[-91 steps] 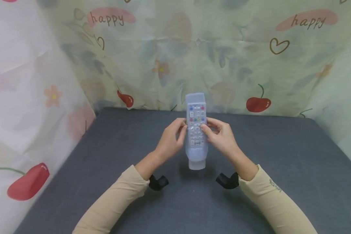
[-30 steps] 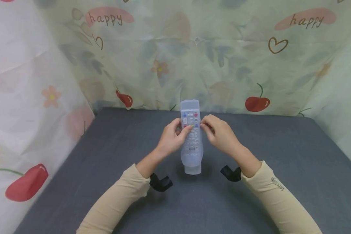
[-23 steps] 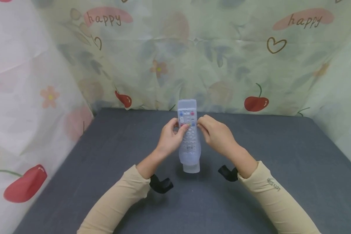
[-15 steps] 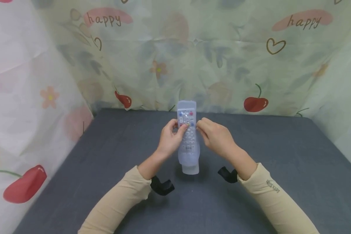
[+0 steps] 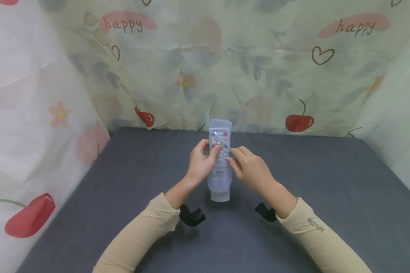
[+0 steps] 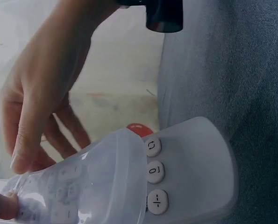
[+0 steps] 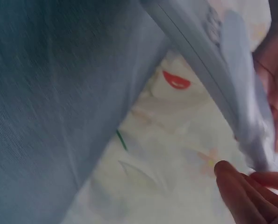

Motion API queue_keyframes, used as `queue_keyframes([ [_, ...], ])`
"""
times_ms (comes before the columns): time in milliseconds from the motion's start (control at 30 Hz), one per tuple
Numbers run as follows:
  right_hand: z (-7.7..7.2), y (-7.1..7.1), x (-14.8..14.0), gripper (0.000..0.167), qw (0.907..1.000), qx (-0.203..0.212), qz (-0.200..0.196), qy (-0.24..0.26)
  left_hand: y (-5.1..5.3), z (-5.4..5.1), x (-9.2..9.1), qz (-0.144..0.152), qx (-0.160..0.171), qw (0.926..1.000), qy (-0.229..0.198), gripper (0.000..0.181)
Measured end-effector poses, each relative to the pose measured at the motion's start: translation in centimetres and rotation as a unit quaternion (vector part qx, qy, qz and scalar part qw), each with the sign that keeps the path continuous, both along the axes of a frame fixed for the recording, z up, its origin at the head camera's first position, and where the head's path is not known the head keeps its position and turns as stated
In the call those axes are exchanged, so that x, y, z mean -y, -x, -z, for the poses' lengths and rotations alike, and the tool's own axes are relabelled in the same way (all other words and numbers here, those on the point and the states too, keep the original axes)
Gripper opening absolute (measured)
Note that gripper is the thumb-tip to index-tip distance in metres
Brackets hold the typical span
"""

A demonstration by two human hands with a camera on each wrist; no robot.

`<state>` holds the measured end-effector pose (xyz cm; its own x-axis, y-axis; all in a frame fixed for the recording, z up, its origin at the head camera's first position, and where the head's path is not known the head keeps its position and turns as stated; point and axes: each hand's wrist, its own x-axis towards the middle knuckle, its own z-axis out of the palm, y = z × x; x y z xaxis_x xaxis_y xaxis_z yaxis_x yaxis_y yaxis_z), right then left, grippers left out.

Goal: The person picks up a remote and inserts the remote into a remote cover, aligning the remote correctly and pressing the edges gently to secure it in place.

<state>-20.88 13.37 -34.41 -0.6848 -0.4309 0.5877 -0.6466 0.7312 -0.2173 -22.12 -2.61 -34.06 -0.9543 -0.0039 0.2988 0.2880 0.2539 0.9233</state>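
Observation:
A remote control [image 6: 190, 163] with a translucent soft cover [image 6: 106, 172] over most of it is held upright above the table. Its lower end, with three buttons, sticks out below the cover's edge. My left hand [image 5: 201, 163] grips the covered remote from the left, thumb across the buttons, fingers behind it. At its right edge is my right hand [image 5: 254, 170], thumb and forefinger spread apart at the cover's side. In the right wrist view, one right finger meets the cover's end while other fingers [image 7: 237, 191] stand off it.
A dark grey cloth-covered table [image 5: 150, 167] lies below. Printed fabric curtains [image 5: 259, 76] with cherries, flowers and "happy" lettering stand behind and at the sides. A black wrist camera mount [image 5: 192, 216] hangs under the left wrist, another [image 5: 266, 213] under the right.
The remote has moved left and lower since three seconds ago. My left thumb has come across its front. My right fingers, bunched at the edge half a second ago, have spread and shifted down.

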Motion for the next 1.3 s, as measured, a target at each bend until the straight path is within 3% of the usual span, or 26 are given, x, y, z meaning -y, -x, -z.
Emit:
queue_keyframes([
  [133,0.5,0.1,0.4,0.026,0.9896,0.113,-0.024,0.086,-0.2,0.0,-0.1,0.006,0.001,1.0,0.007,0.022],
  [233,0.6,0.2,0.5,0.023,0.9798,0.15,-0.034,0.127,-0.2,0.0,-0.2,0.011,0.006,0.9999,0.005,0.023],
  [367,0.6,0.4,0.5,0.02,0.9726,0.155,-0.048,0.166,-0.3,-0.1,-0.1,0.026,0.011,0.9996,0.006,0.024],
  [533,0.0,0.3,0.3,0.02,0.966,0.159,-0.06,0.195,-0.5,-1.0,0.5,0.049,0.0,0.9978,0.043,0.027],
  [733,-0.8,0.4,-0.1,0.02,0.9587,0.183,-0.055,0.21,-0.3,-1.6,1.7,0.037,-0.019,0.997,0.065,0.031],
  [1000,-0.5,0.6,-0.5,0.019,0.9561,0.194,-0.055,0.212,-0.1,-1.1,1.7,0.023,-0.031,0.9961,0.08,0.021],
  [1133,-0.3,0.6,-0.5,0.02,0.9565,0.195,-0.052,0.211,-0.3,-1.2,1.6,0.025,-0.071,0.988,0.135,0.016],
  [1300,-0.3,0.4,-0.7,0.021,0.9664,0.171,-0.046,0.186,-0.4,-1.8,2.0,0.043,-0.074,0.9704,0.226,0.011],
])
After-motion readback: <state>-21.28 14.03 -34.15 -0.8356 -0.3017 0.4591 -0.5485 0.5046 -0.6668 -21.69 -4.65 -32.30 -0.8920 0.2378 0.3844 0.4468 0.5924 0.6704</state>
